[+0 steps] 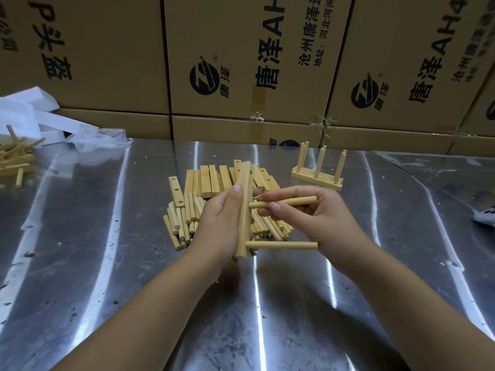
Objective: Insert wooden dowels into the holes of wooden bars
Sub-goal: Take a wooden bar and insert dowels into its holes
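My left hand (pixel 221 223) grips a pale wooden bar (pixel 245 210), held upright above the metal table. One dowel (pixel 281 245) sticks out sideways from the bar's lowest hole. My right hand (pixel 302 212) pinches a second dowel (pixel 292 202) with its left tip at the bar's middle hole. The bar's top hole (pixel 251 172) is open. Behind my hands lie a pile of loose dowels (pixel 184 220) and a stack of drilled bars (pixel 214 180).
A finished bar with three upright dowels (pixel 318 170) stands at the back right. More wooden pieces (pixel 13 159) and white plastic wrap (pixel 40 121) lie at the far left. Printed cardboard boxes (pixel 241 62) wall off the back of the shiny metal table (pixel 134 290).
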